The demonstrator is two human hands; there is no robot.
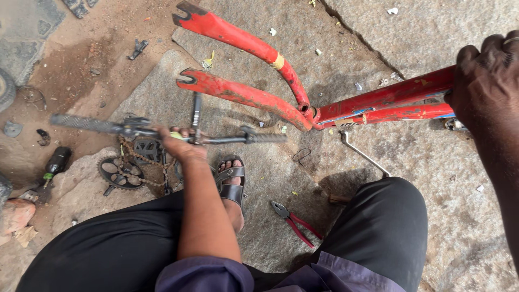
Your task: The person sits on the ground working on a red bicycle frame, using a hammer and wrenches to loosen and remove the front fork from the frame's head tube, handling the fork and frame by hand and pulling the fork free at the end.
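The ground was outdoor and rough: broad grey stone slabs [335, 178] filled the middle and the 3 o'clock side, split by a dark crack [357, 35] running from 12 toward 2 o'clock. Toward 10 o'clock lay reddish-brown dirt [81, 54], damp-looking in patches and strewn with small scraps, with a curved edge of black tyre [6, 89] at 9 o'clock and a dark bottle [55, 162] lying near 8 o'clock. Daylight was soft and even, casting only faint shadows, and bits of white litter [392, 11] dotted the stone near 1 o'clock.
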